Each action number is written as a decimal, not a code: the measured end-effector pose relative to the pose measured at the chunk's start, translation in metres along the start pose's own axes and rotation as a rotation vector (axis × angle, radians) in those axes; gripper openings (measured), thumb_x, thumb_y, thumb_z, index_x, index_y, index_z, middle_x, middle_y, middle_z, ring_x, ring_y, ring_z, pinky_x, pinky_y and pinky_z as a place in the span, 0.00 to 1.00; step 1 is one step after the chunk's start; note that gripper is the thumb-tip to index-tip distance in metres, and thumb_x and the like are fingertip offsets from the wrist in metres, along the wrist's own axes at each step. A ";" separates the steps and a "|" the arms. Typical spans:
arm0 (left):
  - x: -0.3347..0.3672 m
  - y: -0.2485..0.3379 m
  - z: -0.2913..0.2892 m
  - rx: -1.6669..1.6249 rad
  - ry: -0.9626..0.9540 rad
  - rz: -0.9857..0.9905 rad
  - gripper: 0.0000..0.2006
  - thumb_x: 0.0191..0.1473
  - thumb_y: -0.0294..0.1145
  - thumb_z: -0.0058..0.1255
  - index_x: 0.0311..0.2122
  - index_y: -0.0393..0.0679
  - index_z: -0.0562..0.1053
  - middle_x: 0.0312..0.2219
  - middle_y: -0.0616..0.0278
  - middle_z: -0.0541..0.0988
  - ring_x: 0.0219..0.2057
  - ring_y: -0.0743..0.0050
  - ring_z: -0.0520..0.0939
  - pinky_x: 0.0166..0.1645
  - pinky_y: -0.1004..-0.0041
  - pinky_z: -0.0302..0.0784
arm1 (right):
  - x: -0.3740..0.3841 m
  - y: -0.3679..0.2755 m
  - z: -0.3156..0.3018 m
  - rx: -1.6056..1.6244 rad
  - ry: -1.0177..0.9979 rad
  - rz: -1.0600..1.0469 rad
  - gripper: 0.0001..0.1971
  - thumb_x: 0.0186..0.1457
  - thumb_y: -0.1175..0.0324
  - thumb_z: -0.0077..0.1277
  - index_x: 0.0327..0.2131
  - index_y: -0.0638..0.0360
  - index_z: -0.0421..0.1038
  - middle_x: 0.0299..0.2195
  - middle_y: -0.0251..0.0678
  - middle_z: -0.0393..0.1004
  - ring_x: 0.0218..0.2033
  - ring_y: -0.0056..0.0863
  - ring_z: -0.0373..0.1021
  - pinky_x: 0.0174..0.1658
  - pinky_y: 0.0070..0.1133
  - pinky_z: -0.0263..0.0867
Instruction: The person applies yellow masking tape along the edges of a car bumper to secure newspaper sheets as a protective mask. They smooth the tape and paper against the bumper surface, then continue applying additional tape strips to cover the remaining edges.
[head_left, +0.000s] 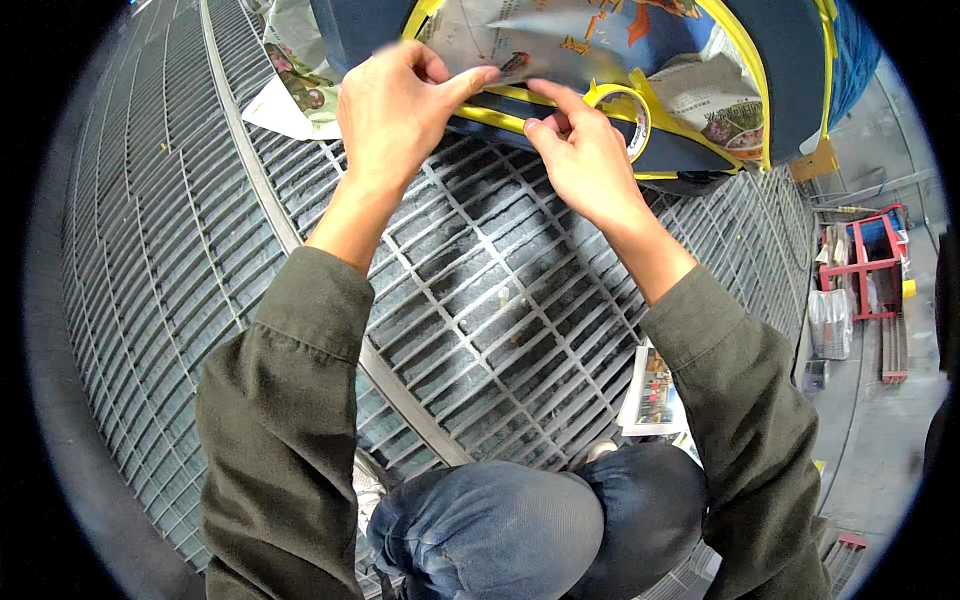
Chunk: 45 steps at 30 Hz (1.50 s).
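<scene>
A dark blue curved panel (pixel 690 150), likely a vehicle part, lies across the top. Yellow masking tape (pixel 490 117) runs along its edges, and newspaper (pixel 480 40) covers its openings. My left hand (pixel 395 115) is at the near edge, fingers curled and thumb stretched along the taped border; what its fingers hold is hidden. My right hand (pixel 585 155) is beside it, index finger reaching to the tape line and thumb just below. A roll of yellow masking tape (pixel 638 140) sits against its curled fingers, partly hidden behind them.
Metal grating (pixel 500 300) forms the floor under my crouched knees (pixel 500 530). Printed paper (pixel 655 395) lies by my right forearm, and more newspaper (pixel 300 90) hangs at the upper left. A red frame rack (pixel 865 265) stands on the grey floor to the right.
</scene>
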<state>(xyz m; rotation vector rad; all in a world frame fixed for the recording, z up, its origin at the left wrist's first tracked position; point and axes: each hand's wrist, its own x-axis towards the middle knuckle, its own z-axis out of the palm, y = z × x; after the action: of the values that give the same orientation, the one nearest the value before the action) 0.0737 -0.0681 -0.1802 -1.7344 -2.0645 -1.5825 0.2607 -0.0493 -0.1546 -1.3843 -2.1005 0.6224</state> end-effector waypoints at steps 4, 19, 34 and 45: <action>0.007 0.014 0.000 0.135 0.048 0.004 0.25 0.44 0.58 0.62 0.21 0.40 0.79 0.10 0.60 0.75 0.15 0.69 0.78 0.24 0.70 0.72 | -0.012 -0.003 -0.004 0.029 -0.036 0.035 0.20 0.52 0.65 0.52 0.49 0.57 0.72 0.29 0.39 0.77 0.32 0.37 0.75 0.40 0.29 0.69; -0.002 0.020 0.032 0.225 -0.009 -0.127 0.17 0.47 0.48 0.57 0.27 0.42 0.81 0.19 0.52 0.80 0.24 0.54 0.83 0.34 0.65 0.78 | -0.028 -0.003 -0.001 0.164 -0.088 0.054 0.14 0.52 0.61 0.52 0.41 0.55 0.78 0.33 0.41 0.80 0.32 0.31 0.76 0.39 0.23 0.69; 0.007 -0.009 0.010 -0.407 -0.408 -0.307 0.09 0.53 0.30 0.58 0.35 0.35 0.78 0.28 0.66 0.81 0.30 0.86 0.78 0.38 0.83 0.72 | -0.013 0.005 0.003 0.477 -0.143 -0.143 0.18 0.56 0.72 0.42 0.51 0.65 0.60 0.19 0.34 0.71 0.22 0.23 0.67 0.29 0.23 0.63; -0.011 -0.037 -0.003 -0.795 -0.033 -0.445 0.16 0.52 0.30 0.62 0.42 0.37 0.71 0.19 0.66 0.77 0.19 0.83 0.77 0.22 0.85 0.69 | -0.013 -0.034 -0.032 0.072 -0.203 -0.246 0.14 0.54 0.70 0.45 0.45 0.58 0.69 0.25 0.45 0.74 0.25 0.40 0.71 0.31 0.29 0.65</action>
<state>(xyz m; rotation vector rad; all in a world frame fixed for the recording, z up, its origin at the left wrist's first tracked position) 0.0495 -0.0731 -0.2092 -1.4766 -2.0839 -2.8199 0.2630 -0.0715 -0.1112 -1.0382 -2.3365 0.7527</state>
